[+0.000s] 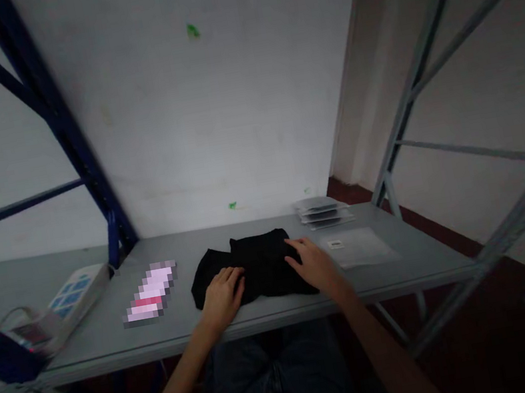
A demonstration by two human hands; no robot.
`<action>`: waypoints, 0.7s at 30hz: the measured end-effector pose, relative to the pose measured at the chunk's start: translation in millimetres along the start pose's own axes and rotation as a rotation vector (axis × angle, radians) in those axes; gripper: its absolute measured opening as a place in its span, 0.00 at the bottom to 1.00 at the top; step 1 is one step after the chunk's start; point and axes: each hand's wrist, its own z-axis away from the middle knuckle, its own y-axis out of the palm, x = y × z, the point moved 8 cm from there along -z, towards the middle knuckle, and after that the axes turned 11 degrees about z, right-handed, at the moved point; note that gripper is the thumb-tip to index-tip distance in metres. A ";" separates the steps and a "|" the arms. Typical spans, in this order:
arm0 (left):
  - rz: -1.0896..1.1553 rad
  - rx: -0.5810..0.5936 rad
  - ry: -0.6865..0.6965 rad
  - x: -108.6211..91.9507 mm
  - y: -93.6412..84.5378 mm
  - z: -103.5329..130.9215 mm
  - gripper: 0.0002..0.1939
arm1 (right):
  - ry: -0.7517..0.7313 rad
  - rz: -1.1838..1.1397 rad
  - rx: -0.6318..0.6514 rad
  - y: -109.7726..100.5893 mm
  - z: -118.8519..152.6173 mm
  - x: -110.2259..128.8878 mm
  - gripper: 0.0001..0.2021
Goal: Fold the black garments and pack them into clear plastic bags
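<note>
Palms are turned down below frame centre: left hand (223, 295) is laid on the left part of black cloth (264, 269), fingers extended and close together, nothing seen gripped; right hand (315, 267) is set at the cloth's right side, thumb and index finger parted, no fold seen pinched between them. Cloth is spread near the front edge of grey table (420, 258), outline irregular, with a squared block at upper middle and an angled lobe to the left; inner folds can hardly be made out. Clear bag (366, 247) is placed to its right.
</note>
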 end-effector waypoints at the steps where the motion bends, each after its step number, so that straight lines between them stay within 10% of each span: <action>1: -0.002 -0.011 -0.013 1.2 -0.6 0.2 0.11 | -0.019 -0.055 -0.010 0.4 -0.1 7.5 0.25; 11: -0.006 -0.069 -0.054 5.3 -5.6 0.0 0.21 | -0.397 -0.568 -0.011 10.3 11.0 79.2 0.26; 21: -0.072 0.002 -0.040 -1.6 -3.3 -2.2 0.22 | -0.120 -0.016 0.040 31.7 -0.3 8.6 0.20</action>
